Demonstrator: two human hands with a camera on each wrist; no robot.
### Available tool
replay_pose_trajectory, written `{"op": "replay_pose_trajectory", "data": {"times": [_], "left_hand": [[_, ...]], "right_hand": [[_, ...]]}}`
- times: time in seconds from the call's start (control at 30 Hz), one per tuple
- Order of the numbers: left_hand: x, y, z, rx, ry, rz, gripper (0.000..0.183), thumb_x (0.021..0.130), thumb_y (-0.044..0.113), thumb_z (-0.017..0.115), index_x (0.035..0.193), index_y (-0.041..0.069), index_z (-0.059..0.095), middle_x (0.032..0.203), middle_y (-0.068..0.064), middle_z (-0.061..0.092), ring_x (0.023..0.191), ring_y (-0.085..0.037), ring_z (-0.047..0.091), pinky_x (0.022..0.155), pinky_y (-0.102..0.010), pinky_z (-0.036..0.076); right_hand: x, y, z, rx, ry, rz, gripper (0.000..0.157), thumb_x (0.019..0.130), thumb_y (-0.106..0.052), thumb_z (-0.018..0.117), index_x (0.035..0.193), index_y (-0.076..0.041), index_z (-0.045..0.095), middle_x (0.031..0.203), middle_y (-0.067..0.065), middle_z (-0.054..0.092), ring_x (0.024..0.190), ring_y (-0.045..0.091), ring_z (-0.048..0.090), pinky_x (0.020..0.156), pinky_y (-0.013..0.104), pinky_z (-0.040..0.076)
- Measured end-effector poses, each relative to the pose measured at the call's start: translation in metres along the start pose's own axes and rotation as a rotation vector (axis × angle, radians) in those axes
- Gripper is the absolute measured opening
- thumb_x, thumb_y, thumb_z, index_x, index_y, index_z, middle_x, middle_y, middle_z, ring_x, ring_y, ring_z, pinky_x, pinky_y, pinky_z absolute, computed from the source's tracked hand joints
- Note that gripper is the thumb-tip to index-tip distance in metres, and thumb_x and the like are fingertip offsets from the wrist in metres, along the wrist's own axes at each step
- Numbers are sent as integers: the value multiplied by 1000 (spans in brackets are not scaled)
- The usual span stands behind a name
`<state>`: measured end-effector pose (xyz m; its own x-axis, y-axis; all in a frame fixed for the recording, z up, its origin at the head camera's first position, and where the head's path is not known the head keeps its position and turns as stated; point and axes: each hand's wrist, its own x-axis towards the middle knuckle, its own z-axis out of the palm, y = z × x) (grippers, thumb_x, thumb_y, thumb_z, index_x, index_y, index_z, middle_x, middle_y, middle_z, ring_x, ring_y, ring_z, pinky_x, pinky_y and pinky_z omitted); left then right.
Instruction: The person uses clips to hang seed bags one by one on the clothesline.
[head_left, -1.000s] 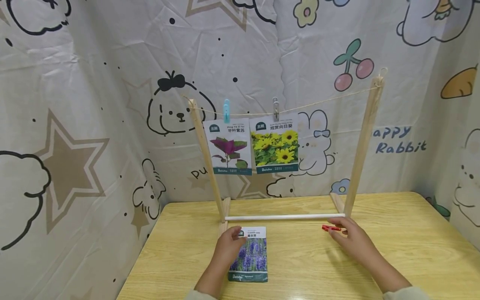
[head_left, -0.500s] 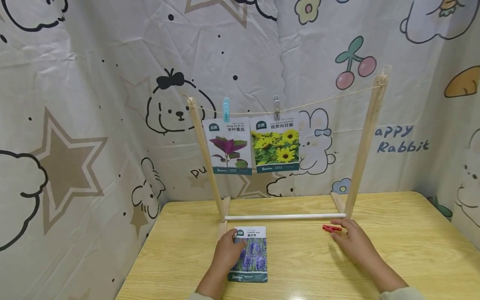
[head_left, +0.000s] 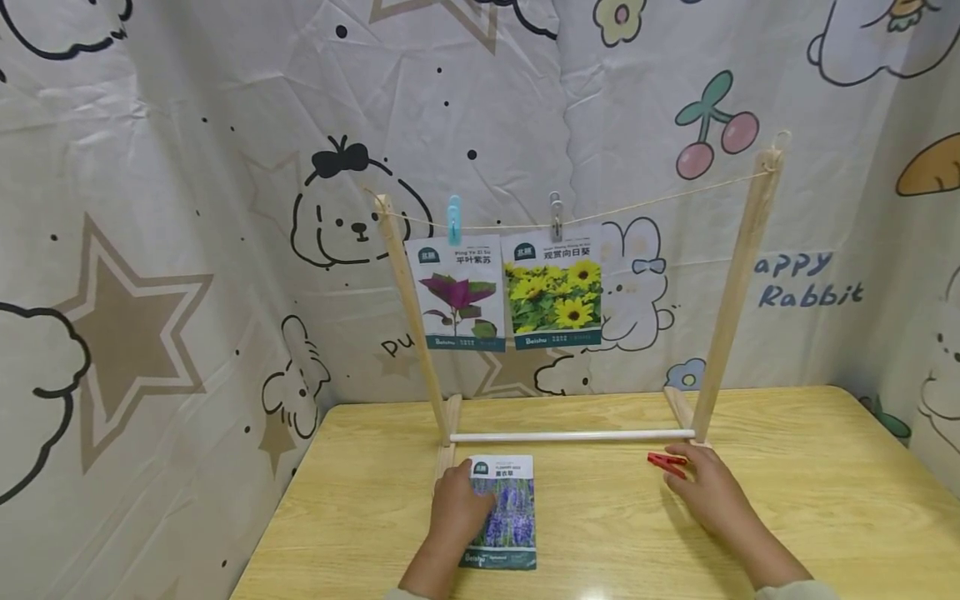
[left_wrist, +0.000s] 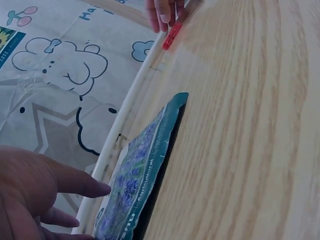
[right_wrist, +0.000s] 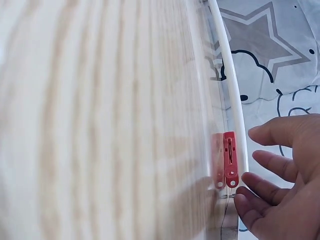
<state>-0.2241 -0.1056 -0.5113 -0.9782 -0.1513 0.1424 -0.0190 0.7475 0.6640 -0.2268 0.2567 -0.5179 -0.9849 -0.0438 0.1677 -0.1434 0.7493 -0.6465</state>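
Note:
My left hand (head_left: 459, 507) is at the left edge of a lavender seed packet (head_left: 512, 525), its thumb overlapping the printed face. In the left wrist view that thumb (left_wrist: 102, 189) reaches the edge of the packet (left_wrist: 145, 155), with the other fingers extended below and apart from the thumb. Towards the right of the table, my right hand (head_left: 703, 485) is beside a red clothespin (head_left: 666, 463). The right wrist view shows relaxed, spread fingers right by this clothespin (right_wrist: 230, 160), with none wrapped around it. The clothespin sits close to the white rod (right_wrist: 231, 75).
A wooden frame with a left post (head_left: 411, 321), right post (head_left: 738, 296) and white crossbar (head_left: 573, 436) stands behind my hands. From its string (head_left: 652, 204) hang a purple-leaf packet (head_left: 457, 296) by a blue clothespin (head_left: 453, 220) and a sunflower packet (head_left: 553, 292) by a grey one (head_left: 556, 217).
My left hand has settled closer over the lavender packet's left edge, with its thumb lower on the face. Beside my right hand, the red clothespin appears slightly turned. The hanging packets stay in place.

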Motion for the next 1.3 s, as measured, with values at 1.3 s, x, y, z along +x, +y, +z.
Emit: {"op": "replay_pose_trajectory", "data": {"times": [1.3], "left_hand": [[-5, 4, 9, 142, 68, 76, 47, 71, -2, 77, 117, -6, 69, 98, -25, 63, 88, -40, 62, 77, -53, 53]], "right_hand": [[-2, 9, 5, -30, 62, -21, 35, 87, -5, 70, 122, 0, 67, 125, 27, 61, 119, 50, 54, 98, 66, 43]]}}
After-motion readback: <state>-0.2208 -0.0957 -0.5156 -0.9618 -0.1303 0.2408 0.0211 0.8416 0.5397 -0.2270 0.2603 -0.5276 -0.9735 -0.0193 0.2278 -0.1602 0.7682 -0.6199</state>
